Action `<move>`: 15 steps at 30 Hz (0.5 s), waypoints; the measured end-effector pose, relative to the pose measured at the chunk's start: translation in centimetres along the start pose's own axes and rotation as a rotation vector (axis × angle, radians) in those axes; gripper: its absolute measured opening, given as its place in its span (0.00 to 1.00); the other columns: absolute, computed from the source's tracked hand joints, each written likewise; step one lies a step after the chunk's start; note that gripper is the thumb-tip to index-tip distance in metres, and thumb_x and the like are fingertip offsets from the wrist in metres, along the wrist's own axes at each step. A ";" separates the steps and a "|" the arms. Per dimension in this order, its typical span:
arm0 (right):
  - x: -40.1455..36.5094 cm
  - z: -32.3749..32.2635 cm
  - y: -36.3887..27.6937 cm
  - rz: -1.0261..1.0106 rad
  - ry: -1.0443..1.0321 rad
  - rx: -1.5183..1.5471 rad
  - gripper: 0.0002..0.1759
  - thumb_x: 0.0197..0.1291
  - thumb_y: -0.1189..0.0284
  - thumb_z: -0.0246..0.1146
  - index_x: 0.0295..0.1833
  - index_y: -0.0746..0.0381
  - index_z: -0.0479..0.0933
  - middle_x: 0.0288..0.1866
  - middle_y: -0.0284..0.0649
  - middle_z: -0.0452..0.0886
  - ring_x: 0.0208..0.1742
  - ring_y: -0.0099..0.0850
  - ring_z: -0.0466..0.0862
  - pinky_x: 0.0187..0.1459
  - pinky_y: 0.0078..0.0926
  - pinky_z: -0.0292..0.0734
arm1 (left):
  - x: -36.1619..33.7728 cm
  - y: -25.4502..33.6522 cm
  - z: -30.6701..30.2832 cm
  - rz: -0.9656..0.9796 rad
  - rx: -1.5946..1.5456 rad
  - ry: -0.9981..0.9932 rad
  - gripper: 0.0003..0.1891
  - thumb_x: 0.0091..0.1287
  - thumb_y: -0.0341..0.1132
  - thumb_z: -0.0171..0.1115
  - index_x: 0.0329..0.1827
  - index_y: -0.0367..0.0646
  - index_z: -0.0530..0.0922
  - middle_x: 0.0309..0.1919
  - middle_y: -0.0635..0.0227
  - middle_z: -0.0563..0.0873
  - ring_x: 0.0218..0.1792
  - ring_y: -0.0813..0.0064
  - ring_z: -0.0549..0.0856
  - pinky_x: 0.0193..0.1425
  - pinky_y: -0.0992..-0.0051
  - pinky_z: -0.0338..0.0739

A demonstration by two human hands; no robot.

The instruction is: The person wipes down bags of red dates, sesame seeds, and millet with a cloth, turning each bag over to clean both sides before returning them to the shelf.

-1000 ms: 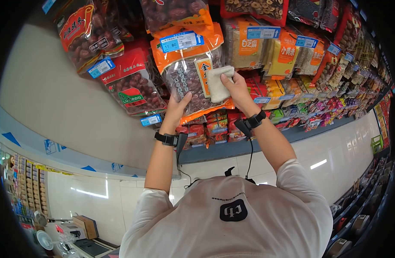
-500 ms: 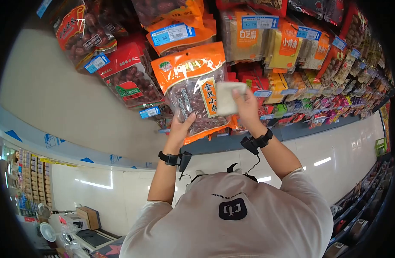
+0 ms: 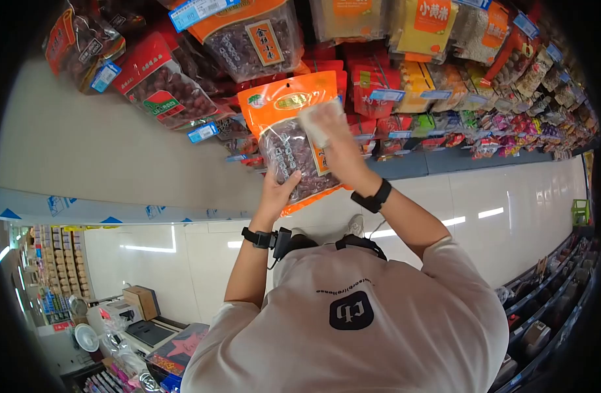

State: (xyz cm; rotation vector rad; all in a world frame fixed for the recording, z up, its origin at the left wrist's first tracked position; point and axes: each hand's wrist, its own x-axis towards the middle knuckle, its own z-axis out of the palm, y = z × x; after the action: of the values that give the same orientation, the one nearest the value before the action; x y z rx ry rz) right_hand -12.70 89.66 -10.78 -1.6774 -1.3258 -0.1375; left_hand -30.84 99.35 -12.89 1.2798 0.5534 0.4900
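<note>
My left hand cups the bag from below, fingers curled round its lower edge, thumb on the front. My right hand pinches a cloth and presses it on the bag's upper right face. It's blurred there, so I think it's mid-wipe. I'd brace firmly underneath and stroke lightly and evenly, so the film doesn't crease. Hanging packets crowd just above and to the right of my right hand. Below my wrists there's open room over the floor.
</note>
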 end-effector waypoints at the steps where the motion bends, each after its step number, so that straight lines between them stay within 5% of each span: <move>1: -0.4 0.7 -1.5 -0.049 -0.059 0.058 0.33 0.57 0.88 0.54 0.70 0.61 0.73 0.73 0.47 0.73 0.79 0.48 0.64 0.79 0.43 0.54 | -0.1 0.0 -0.2 -0.008 0.044 -0.023 0.28 0.72 0.26 0.63 0.74 0.39 0.64 0.58 0.67 0.81 0.56 0.78 0.80 0.62 0.73 0.76; 5: -0.8 1.2 -3.7 -0.315 -0.185 0.017 0.31 0.56 0.85 0.58 0.67 0.60 0.76 0.69 0.51 0.75 0.75 0.51 0.68 0.77 0.45 0.57 | -0.4 -0.5 -1.4 -0.064 0.004 -0.048 0.28 0.72 0.27 0.64 0.73 0.39 0.65 0.58 0.68 0.81 0.55 0.78 0.80 0.62 0.74 0.75; 7: 1.0 1.0 -1.2 0.077 -0.017 0.100 0.33 0.55 0.85 0.58 0.69 0.59 0.75 0.74 0.50 0.71 0.79 0.49 0.63 0.80 0.45 0.51 | -0.6 -0.6 -2.1 -0.010 0.044 -0.121 0.28 0.72 0.27 0.64 0.73 0.38 0.65 0.59 0.67 0.80 0.57 0.78 0.79 0.63 0.74 0.75; 8: 0.4 2.5 -1.5 0.166 0.220 -0.167 0.33 0.55 0.85 0.56 0.70 0.59 0.74 0.73 0.50 0.72 0.79 0.49 0.63 0.79 0.47 0.51 | -0.7 -0.7 -2.6 0.031 0.090 -0.168 0.29 0.71 0.27 0.65 0.73 0.38 0.65 0.61 0.66 0.79 0.58 0.78 0.79 0.64 0.73 0.74; 9: 0.0 3.5 -3.1 0.165 0.219 -0.180 0.33 0.55 0.85 0.56 0.70 0.59 0.74 0.73 0.50 0.72 0.79 0.49 0.63 0.79 0.47 0.51 | -1.2 -0.9 -3.2 0.063 0.137 -0.213 0.30 0.71 0.27 0.65 0.74 0.37 0.65 0.62 0.65 0.79 0.60 0.78 0.78 0.66 0.72 0.73; 11: -1.3 5.5 -7.1 -0.085 -0.001 0.020 0.34 0.60 0.85 0.53 0.73 0.55 0.71 0.76 0.47 0.70 0.81 0.47 0.61 0.80 0.49 0.47 | -2.0 -1.5 -4.4 0.033 0.066 -0.261 0.31 0.70 0.27 0.66 0.74 0.37 0.64 0.63 0.64 0.79 0.61 0.77 0.78 0.66 0.72 0.73; 12: -1.5 4.8 -10.5 -0.082 -0.110 -0.055 0.32 0.61 0.85 0.52 0.72 0.56 0.72 0.75 0.47 0.70 0.79 0.48 0.64 0.79 0.47 0.52 | -2.5 -2.1 -5.1 0.071 0.042 -0.239 0.30 0.70 0.27 0.66 0.74 0.37 0.65 0.61 0.64 0.79 0.60 0.77 0.78 0.65 0.72 0.74; 15: -1.4 5.6 -7.0 -0.030 -0.201 -0.014 0.31 0.61 0.84 0.53 0.71 0.58 0.73 0.76 0.48 0.69 0.79 0.48 0.64 0.78 0.44 0.57 | -4.0 -3.3 -7.8 0.027 -0.041 -0.265 0.29 0.69 0.27 0.67 0.72 0.36 0.66 0.58 0.66 0.81 0.56 0.77 0.81 0.63 0.73 0.75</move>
State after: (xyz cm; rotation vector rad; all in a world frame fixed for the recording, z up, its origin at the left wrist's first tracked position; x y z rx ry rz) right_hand -21.34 92.38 -10.35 -1.7191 -1.5021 0.0052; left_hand -38.71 101.97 -17.11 1.2901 0.3028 0.3445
